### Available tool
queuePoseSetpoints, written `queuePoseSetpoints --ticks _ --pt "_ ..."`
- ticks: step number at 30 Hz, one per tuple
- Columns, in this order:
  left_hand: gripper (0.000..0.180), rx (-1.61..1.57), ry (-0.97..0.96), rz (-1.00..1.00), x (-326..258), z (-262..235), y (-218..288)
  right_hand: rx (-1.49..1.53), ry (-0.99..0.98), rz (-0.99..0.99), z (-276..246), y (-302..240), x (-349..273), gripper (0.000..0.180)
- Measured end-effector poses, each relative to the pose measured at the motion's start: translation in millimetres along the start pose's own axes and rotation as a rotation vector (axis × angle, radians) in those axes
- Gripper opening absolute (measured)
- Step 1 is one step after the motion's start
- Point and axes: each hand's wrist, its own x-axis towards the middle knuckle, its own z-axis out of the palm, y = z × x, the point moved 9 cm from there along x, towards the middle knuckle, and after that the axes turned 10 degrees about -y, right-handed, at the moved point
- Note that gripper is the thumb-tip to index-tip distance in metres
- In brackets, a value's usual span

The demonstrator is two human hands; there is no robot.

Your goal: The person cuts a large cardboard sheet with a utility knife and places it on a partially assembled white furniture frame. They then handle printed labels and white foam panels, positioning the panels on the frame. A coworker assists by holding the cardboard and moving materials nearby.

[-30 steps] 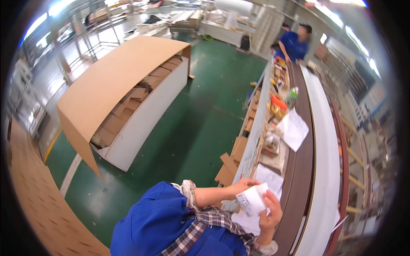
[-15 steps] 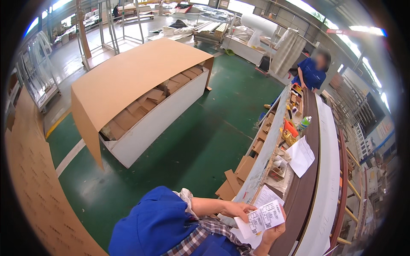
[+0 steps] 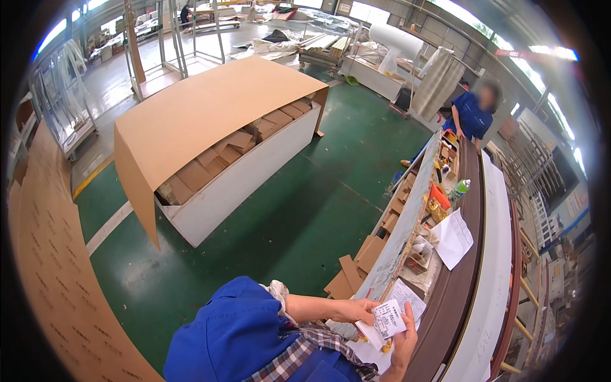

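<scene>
Head view, looking down: two bare hands meet over the near end of one long bench, at the lower middle. The left hand pinches the near, left side of a small bundle of white slips; the right hand curls around its right edge, so both are grasping the same thing. At least two slips can be made out: one printed label uppermost, and one plain slip jutting out below it at the left. The label lies between the hands, face up, tilted, its print too small to read. Whether more slips sit beneath, I cannot tell.

Around the hands are three larger white papers: one sheet just beyond the label, one curled page farther along, and one partly hidden below the hands. Farther up the bench stands one spray can. Along the right run one brown panel and one white panel. One co-worker in blue leans at the far end. Across the green floor, left, stands one long bin of cardboard pieces under one bent brown sheet
</scene>
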Motion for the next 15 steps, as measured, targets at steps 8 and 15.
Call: queuePoseSetpoints --ticks 8,15 --pt "0.065 0.073 0.191 -0.046 -10 -2 6 -0.386 0.202 -0.011 -15 14 -12 0.040" --pt "0.048 -0.015 0.296 -0.008 -8 -26 -5 -0.460 0.092 -0.153 19 -3 -19 0.036"
